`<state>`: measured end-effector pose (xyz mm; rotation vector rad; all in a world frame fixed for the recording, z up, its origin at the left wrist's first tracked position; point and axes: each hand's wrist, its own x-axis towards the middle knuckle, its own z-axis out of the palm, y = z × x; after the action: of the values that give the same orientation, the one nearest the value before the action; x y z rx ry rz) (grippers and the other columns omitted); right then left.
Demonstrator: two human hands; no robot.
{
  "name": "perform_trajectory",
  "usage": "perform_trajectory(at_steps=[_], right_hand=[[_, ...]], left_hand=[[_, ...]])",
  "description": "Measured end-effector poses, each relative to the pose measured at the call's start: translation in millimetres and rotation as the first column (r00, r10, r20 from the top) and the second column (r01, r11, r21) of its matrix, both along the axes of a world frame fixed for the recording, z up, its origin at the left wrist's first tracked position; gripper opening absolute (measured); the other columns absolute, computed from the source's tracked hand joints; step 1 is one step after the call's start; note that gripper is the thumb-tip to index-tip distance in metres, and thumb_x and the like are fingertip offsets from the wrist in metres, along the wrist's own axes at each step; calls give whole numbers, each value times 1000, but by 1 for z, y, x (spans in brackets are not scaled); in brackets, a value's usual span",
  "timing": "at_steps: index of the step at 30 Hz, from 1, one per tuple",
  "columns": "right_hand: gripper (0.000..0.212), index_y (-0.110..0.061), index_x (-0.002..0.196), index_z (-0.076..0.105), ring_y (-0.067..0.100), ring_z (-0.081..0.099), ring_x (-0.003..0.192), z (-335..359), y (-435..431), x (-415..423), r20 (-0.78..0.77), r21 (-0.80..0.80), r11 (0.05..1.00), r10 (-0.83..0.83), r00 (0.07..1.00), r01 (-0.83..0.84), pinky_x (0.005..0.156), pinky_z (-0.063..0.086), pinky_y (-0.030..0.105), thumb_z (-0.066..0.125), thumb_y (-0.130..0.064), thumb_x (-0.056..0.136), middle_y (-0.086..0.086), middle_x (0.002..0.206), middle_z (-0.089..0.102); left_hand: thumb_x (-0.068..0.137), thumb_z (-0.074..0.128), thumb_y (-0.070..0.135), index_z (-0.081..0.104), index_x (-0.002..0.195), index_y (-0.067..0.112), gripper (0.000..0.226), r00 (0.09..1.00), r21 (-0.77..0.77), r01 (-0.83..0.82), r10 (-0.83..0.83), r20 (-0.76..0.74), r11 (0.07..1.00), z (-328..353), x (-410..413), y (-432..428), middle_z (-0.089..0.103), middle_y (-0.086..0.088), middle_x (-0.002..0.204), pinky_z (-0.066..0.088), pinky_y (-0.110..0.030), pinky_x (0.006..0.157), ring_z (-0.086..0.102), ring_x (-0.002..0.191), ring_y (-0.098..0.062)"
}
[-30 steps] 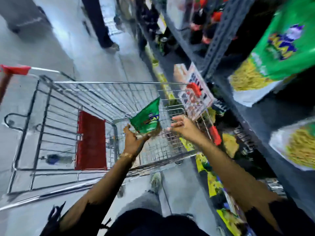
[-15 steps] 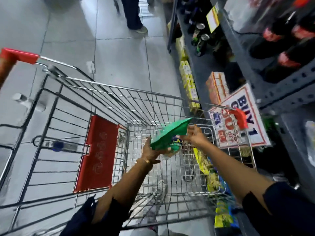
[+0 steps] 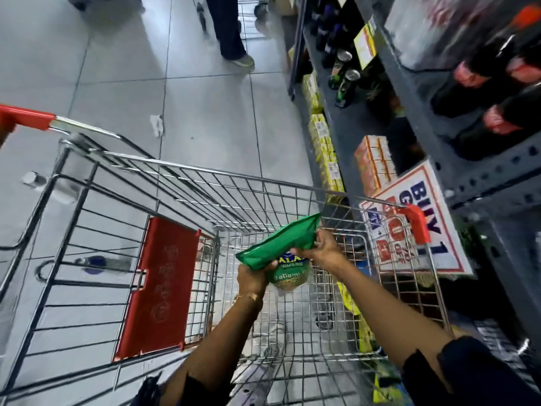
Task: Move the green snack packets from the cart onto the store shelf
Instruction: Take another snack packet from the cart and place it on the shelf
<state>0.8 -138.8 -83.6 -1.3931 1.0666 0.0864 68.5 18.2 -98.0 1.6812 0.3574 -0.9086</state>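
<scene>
Grey tiled floor (image 3: 205,112) under wire cart (image 3: 263,183), beside shelf (image 3: 351,127).

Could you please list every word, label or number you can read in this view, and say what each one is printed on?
"ALA", cut off by a hand, "WAFERS" and "Ratlami": green snack packet, held over the cart by the left hand and right hand.
"BUY 1": promo sign beside the shelf; its other red and blue lettering is too blurred.
Yellow shelf tag, boxed goods, red cart flap: print unreadable.
</scene>
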Motion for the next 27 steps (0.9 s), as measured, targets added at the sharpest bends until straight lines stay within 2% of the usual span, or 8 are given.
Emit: perform_trajectory(at_steps=[2, 6, 11, 14, 18, 21, 23, 27], right_hand=[[57, -2, 105, 59, 28, 64, 110, 11, 3, -11, 53, -74, 996, -35, 998, 39, 92, 55, 43, 88, -17, 58, 11, 116, 69], [45, -2, 99, 63, 24, 70, 91, 53, 15, -40, 186, -171, 968, -150, 971, 183, 69, 57, 22, 86, -9, 60, 10, 101, 72], [32, -23, 85, 64, 6, 69, 81, 130, 37, -92, 391, -316, 859, -268, 881, 402, 73, 56, 22, 85, -18, 61, -6, 87, 72], [40, -16, 93, 66, -3, 69, 79, 175, 47, -128, 490, -349, 786, -312, 814, 511, 71, 54, 16, 83, -26, 59, -6, 88, 73], [46, -20, 98, 69, 12, 73, 91, 223, 60, -184, 518, -412, 678, -375, 769, 608, 80, 58, 38, 85, -40, 60, -2, 93, 77], [50, -25, 93, 68, 23, 73, 89, 254, 78, -234, 532, -430, 587, -449, 718, 686, 78, 58, 52, 83, -55, 56, 0, 91, 78], [55, -26, 85, 68, 15, 73, 83, 277, 95, -268, 509, -488, 505, -498, 702, 712, 74, 59, 47, 78, -65, 50, -7, 86, 77], [38, -27, 79, 69, -5, 70, 73, 309, 134, -334, 508, -533, 355, -591, 627, 768, 64, 57, 23, 74, -52, 51, -27, 78, 74]], left_hand=[[73, 74, -6, 69, 92, 17, 30, 993, -17, 90, -89, 78, 996, 18, 1, 1, 71, -25, 109, 56, -46, 83, 67, 89, -29], [68, 81, 2, 70, 89, 24, 32, 922, 34, 298, -297, 248, 954, 72, 4, 1, 75, -8, 100, 59, -44, 84, 69, 87, -22], [71, 79, 15, 74, 98, 13, 27, 690, 185, 471, -490, 533, 863, 152, -13, -8, 78, -9, 94, 61, -46, 76, 73, 85, -22], [64, 83, 22, 75, 95, 20, 31, 624, 80, 603, -531, 573, 794, 196, -32, -15, 79, -2, 96, 60, -46, 83, 74, 90, -18], [56, 84, 38, 73, 99, 31, 45, 467, 5, 804, -636, 615, 595, 252, -67, -28, 78, 6, 103, 57, -45, 92, 72, 100, -10], [64, 86, 18, 73, 88, 40, 35, 355, -24, 897, -688, 632, 441, 281, -99, -37, 78, 12, 96, 57, -45, 93, 72, 95, -6], [65, 84, 12, 73, 85, 39, 35, 266, -37, 947, -714, 648, 318, 298, -128, -43, 78, 16, 93, 58, -41, 92, 73, 91, -4], [66, 82, 10, 71, 88, 36, 35, 53, -36, 999, -715, 697, 38, 325, -190, -51, 76, 26, 85, 57, -18, 81, 70, 85, 7]])
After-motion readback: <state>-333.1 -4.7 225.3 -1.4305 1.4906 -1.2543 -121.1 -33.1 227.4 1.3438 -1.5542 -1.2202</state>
